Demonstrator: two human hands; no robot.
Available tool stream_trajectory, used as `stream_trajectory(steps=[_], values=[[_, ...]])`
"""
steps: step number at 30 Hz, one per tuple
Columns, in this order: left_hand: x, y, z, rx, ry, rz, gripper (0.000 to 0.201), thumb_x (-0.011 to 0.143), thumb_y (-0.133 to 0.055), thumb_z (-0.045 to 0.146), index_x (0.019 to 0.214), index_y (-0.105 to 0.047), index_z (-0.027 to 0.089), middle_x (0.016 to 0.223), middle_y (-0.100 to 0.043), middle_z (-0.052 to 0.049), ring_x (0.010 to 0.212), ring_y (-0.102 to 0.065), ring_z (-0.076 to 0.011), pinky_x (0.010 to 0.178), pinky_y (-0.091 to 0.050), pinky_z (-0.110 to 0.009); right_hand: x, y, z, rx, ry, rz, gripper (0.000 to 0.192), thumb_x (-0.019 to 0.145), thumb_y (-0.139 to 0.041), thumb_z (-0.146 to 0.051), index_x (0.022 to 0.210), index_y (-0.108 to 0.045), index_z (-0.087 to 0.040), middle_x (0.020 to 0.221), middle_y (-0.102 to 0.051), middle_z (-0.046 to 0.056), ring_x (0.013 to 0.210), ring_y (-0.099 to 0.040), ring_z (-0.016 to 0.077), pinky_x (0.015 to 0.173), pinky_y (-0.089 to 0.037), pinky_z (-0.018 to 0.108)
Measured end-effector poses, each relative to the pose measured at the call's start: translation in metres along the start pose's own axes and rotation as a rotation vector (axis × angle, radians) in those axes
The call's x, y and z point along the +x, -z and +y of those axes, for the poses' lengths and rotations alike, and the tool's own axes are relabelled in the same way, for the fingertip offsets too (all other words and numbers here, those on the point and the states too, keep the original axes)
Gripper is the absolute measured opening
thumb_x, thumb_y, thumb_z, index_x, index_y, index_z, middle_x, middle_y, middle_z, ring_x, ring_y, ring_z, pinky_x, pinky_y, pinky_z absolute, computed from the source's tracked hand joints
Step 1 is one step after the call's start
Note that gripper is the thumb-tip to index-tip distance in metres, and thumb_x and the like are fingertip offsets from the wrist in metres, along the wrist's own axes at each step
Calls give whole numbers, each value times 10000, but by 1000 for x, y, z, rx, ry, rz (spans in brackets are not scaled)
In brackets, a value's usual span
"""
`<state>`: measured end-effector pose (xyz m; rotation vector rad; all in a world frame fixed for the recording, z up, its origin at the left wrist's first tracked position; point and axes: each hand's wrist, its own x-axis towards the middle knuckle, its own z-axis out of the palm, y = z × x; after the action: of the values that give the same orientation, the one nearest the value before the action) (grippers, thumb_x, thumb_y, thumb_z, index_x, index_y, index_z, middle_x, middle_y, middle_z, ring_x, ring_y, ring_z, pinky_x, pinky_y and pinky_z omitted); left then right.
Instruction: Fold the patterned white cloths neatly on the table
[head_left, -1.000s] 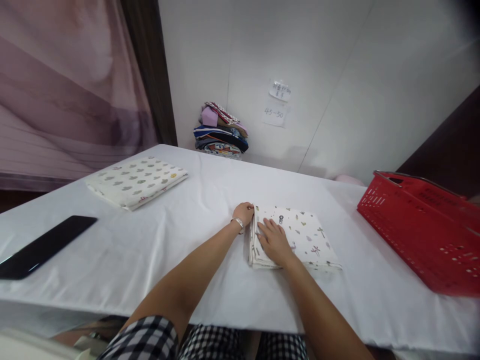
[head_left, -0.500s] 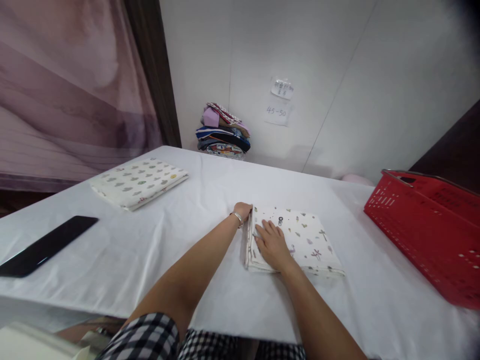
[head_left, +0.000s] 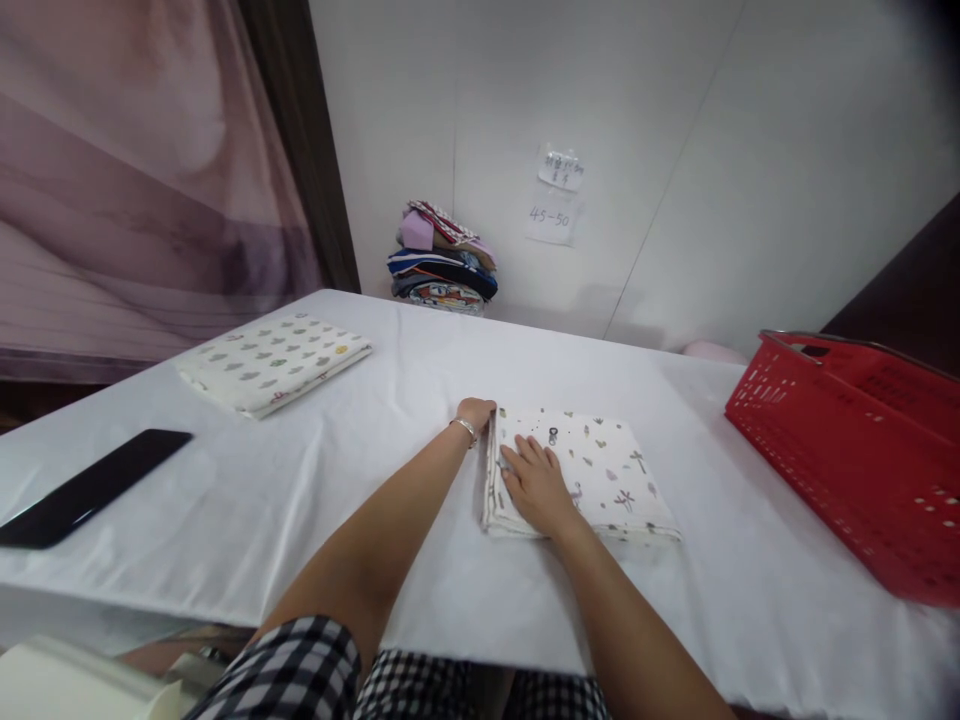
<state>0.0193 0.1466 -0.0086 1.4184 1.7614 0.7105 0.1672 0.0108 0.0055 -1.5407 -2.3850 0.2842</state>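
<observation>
We are reading "45-50" on the wall note [head_left: 551, 216]; our left hand [head_left: 477, 412] keeps pinching the folded cloth [head_left: 592, 470], right hand [head_left: 534, 485] still flat, fingers spread.

Her right hand [head_left: 534, 487] slides slightly nearer along the folded cloth [head_left: 592, 470]; left hand [head_left: 477, 412] barely shifts.

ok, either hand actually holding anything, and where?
Left hand grips the folded cloth at its far-left corner; right hand only presses flat on its left part.
</observation>
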Motion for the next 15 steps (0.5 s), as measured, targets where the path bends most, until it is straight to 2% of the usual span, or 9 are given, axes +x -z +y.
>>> stream_trajectory(steps=[3, 7, 9, 12, 15], values=[[-4, 4, 4, -69, 78, -11, 260, 857, -438, 318, 744, -589, 139, 605, -575, -28, 474, -526, -102, 443, -367, -215, -2, 5, -4, 64, 59, -31, 442, 906, -311, -365, 1337, -364, -281, 1443, -284, 35, 1336, -182, 224, 1057, -126, 470], [-14, 8, 4, -122, 106, -3, 354, 879, -357, 397, 809, -577, 127, 619, -577, -27, 408, -469, -77, 424, -343, -210, -4, 10, -7, 125, 171, -97, 450, 914, -301, -369, 1352, -336, -267, 1425, -321, 36, 1330, -205, 194, 1067, -93, 471], [-19, 7, 2, -111, 98, -10, 416, 862, -362, 473, 806, -576, 120, 603, -575, -31, 410, -473, -87, 425, -347, -217, -4, 11, -7, 137, 195, -110, 446, 912, -314, -348, 1347, -344, -256, 1421, -330, 43, 1330, -209, 194, 1066, -100, 472], [-22, 5, -1, -45, 67, -33, 448, 772, -475, 558, 725, -587, 126, 541, -563, -33, 460, -518, -126, 443, -356, -228, -3, 11, -7, 150, 247, -106, 422, 905, -339, -308, 1321, -379, -255, 1403, -361, 40, 1324, -226, 197, 1060, -125, 477], [-22, 2, 0, 47, 31, -17, 370, 719, -569, 508, 715, -598, 139, 596, -606, -45, 592, -580, -159, 504, -374, -225, -3, 13, -8, 179, 309, -105, 369, 899, -351, -259, 1254, -453, -263, 1364, -420, 28, 1306, -271, 194, 1051, -165, 474]])
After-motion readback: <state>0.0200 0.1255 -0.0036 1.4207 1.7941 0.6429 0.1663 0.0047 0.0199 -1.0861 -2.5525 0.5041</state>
